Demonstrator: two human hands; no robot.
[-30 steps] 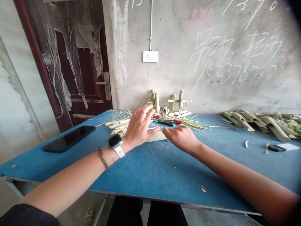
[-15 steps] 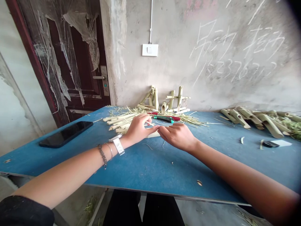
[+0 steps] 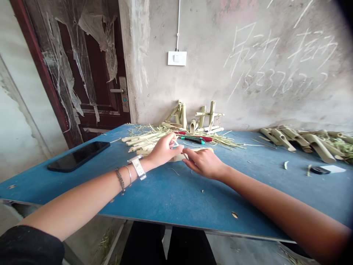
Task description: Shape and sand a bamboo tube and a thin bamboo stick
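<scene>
Parting slightly, right fingers [image 3: 192,156] now reveal strip [image 3: 185,156].

One head-worn view, facing forward and down.
It looks from above the near edge of the table [image 3: 171,198], close behind the left hand [image 3: 164,149] and right hand [image 3: 205,163], taking in the legs [image 3: 190,244] below, the wall [image 3: 204,82] ahead and the door [image 3: 95,73] at far left.
</scene>
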